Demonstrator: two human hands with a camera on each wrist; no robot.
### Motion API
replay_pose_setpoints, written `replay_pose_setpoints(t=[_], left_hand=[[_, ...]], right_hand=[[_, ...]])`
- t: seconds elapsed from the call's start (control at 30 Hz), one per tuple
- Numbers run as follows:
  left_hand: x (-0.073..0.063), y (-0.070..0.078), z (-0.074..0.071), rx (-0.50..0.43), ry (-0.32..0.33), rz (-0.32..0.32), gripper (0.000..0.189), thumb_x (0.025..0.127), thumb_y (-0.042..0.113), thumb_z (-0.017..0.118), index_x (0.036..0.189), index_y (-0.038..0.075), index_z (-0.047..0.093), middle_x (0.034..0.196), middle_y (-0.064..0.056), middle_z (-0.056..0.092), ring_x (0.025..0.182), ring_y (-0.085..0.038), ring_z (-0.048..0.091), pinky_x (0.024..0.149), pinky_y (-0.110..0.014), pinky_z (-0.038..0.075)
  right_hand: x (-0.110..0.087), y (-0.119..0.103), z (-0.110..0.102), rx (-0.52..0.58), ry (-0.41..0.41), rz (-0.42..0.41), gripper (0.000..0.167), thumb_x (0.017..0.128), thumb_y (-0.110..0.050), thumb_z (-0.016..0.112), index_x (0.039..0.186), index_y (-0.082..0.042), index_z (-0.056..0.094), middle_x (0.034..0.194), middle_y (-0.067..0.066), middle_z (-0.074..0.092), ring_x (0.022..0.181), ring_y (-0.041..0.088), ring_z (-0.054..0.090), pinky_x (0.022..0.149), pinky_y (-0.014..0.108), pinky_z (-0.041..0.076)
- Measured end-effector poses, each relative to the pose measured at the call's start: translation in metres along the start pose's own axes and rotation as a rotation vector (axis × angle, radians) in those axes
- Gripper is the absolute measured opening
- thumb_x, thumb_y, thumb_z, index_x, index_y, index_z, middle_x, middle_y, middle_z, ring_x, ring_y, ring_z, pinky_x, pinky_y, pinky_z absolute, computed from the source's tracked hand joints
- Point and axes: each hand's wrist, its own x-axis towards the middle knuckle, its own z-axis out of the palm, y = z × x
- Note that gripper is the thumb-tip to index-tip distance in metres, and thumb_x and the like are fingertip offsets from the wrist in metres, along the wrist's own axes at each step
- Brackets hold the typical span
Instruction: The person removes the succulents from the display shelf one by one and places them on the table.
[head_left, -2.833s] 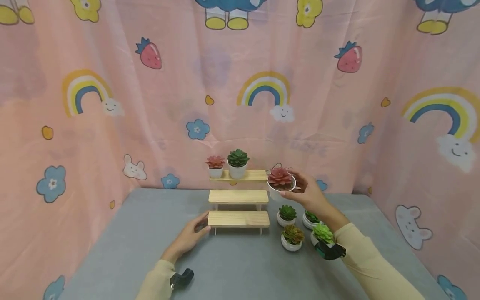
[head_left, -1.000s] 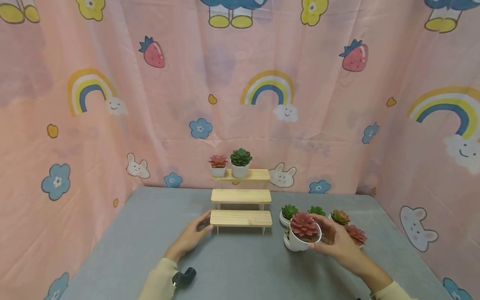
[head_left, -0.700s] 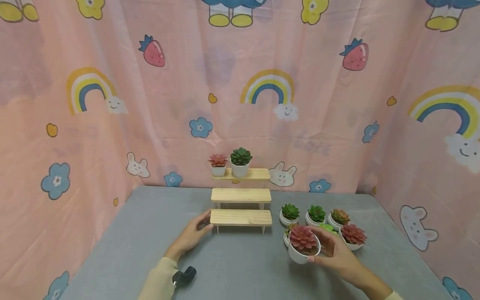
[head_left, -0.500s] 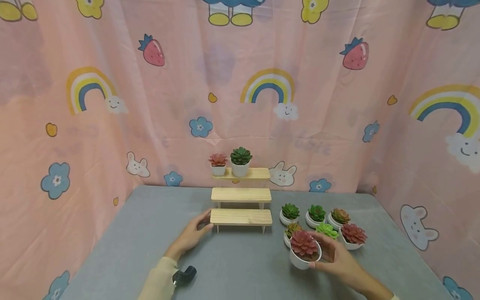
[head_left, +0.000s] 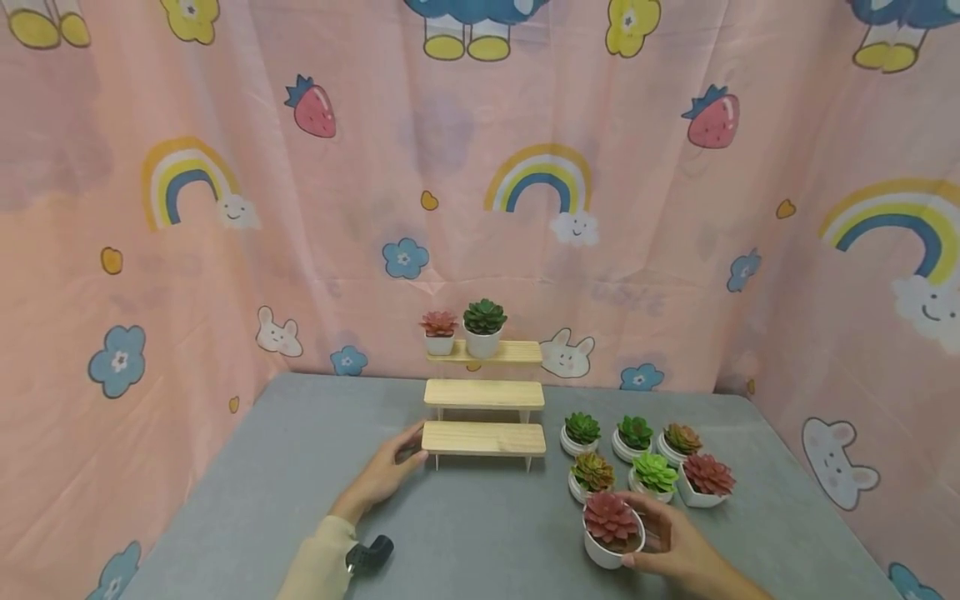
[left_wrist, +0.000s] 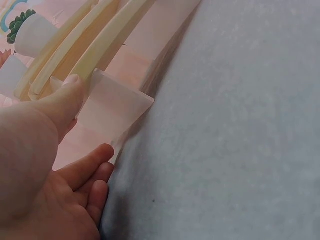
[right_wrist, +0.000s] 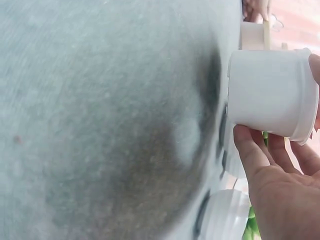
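Observation:
My right hand (head_left: 678,546) grips a round white pot (right_wrist: 265,95) holding a dark red succulent (head_left: 611,518), thumb on one side and fingers on the other. The pot is upright at the front of a group of potted plants, its base close to the grey tabletop. At the left end of a three-tier wooden stand (head_left: 483,438), my left hand (head_left: 381,472) holds the lowest board, thumb against its edge. The other fingers curl loosely beside the clear leg (left_wrist: 117,107). On the top tier stand a pink succulent (head_left: 439,332) and a dark green succulent (head_left: 484,327).
Right of the stand, several small potted succulents sit in two rows, among them a green one (head_left: 581,432), a bright green one (head_left: 654,477) and a red one in an angular pot (head_left: 705,483). A pink patterned curtain (head_left: 345,217) hangs behind the grey table (head_left: 300,442).
My right hand has carried the red succulent from beside the top tier down and toward the table's front, past the other pots. My left hand stays on the stand.

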Motion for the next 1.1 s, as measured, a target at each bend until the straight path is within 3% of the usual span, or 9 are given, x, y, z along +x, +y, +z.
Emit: replay_pose_setpoints(t=[0.33,0.5,0.57,0.63,0.77,0.8,0.87,1.03,1.1], left_hand=[[0.001,0.001,0.0,0.002,-0.003,0.02,0.06,0.101,0.03,0.062,0.156,0.017,0.041,0.15,-0.013,0.054,0.141,-0.036,0.048,0.12,-0.059,0.033],[0.002,0.0,0.0,-0.004,-0.001,0.024,0.06,0.1,0.03,0.063,0.155,0.017,0.042,0.149,-0.013,0.056,0.14,-0.036,0.049,0.12,-0.059,0.033],[0.001,0.0,0.0,-0.003,-0.003,0.022,0.061,0.1,0.031,0.063,0.156,0.017,0.042,0.149,-0.013,0.056,0.141,-0.036,0.049,0.12,-0.059,0.033],[0.0,0.0,0.0,-0.004,-0.004,0.02,0.061,0.1,0.031,0.063,0.156,0.016,0.041,0.149,-0.013,0.055,0.141,-0.036,0.048,0.12,-0.06,0.033],[0.001,0.0,0.0,0.0,-0.008,0.026,0.062,0.101,0.031,0.062,0.156,0.015,0.04,0.15,-0.014,0.055,0.14,-0.037,0.048,0.119,-0.061,0.033],[0.001,0.0,0.0,0.001,-0.006,0.026,0.062,0.101,0.031,0.062,0.156,0.015,0.04,0.149,-0.015,0.055,0.14,-0.037,0.048,0.119,-0.061,0.033],[0.001,0.0,0.0,0.009,-0.004,0.023,0.062,0.101,0.032,0.062,0.156,0.016,0.04,0.15,-0.014,0.055,0.14,-0.037,0.049,0.119,-0.061,0.033],[0.0,0.001,-0.001,0.021,-0.004,0.019,0.061,0.101,0.032,0.062,0.156,0.015,0.041,0.149,-0.014,0.055,0.14,-0.037,0.049,0.119,-0.061,0.034],[0.0,0.002,-0.001,0.012,-0.005,0.019,0.061,0.101,0.031,0.062,0.156,0.015,0.041,0.15,-0.015,0.054,0.14,-0.038,0.048,0.119,-0.06,0.034]], right_hand=[[0.0,0.01,-0.003,0.1,-0.04,0.063,0.063,0.099,-0.003,0.06,0.151,0.012,0.027,0.131,-0.029,0.051,0.119,-0.012,0.057,0.095,0.021,0.056],[0.0,0.012,-0.006,0.097,-0.056,0.088,0.063,0.1,-0.005,0.059,0.152,0.009,0.026,0.132,-0.031,0.048,0.119,-0.019,0.051,0.096,0.018,0.053],[-0.001,0.013,-0.007,0.082,-0.064,0.099,0.063,0.101,-0.006,0.058,0.153,0.007,0.026,0.135,-0.031,0.045,0.119,-0.022,0.048,0.099,0.022,0.053],[-0.002,0.013,-0.007,0.062,-0.072,0.1,0.064,0.101,-0.007,0.058,0.154,0.005,0.025,0.144,-0.021,0.044,0.119,-0.024,0.046,0.101,0.025,0.053],[-0.002,0.012,-0.006,0.057,-0.084,0.095,0.063,0.102,-0.007,0.057,0.155,0.003,0.025,0.146,-0.023,0.046,0.121,-0.025,0.043,0.103,0.021,0.051],[-0.002,0.011,-0.006,0.062,-0.091,0.083,0.063,0.102,-0.006,0.057,0.155,0.004,0.025,0.146,-0.024,0.047,0.122,-0.024,0.043,0.1,0.015,0.05],[-0.002,0.01,-0.006,0.08,-0.103,0.059,0.063,0.101,-0.004,0.057,0.154,0.006,0.024,0.138,-0.033,0.049,0.124,-0.022,0.044,0.099,0.011,0.047],[-0.004,0.003,-0.011,-0.004,-0.077,0.031,0.062,0.101,-0.005,0.058,0.154,0.006,0.028,0.136,-0.034,0.051,0.124,-0.018,0.048,0.096,0.015,0.051],[-0.004,-0.001,-0.015,-0.057,-0.053,0.028,0.058,0.101,-0.007,0.059,0.154,-0.002,0.035,0.135,-0.035,0.052,0.121,-0.017,0.051,0.094,0.016,0.052]])
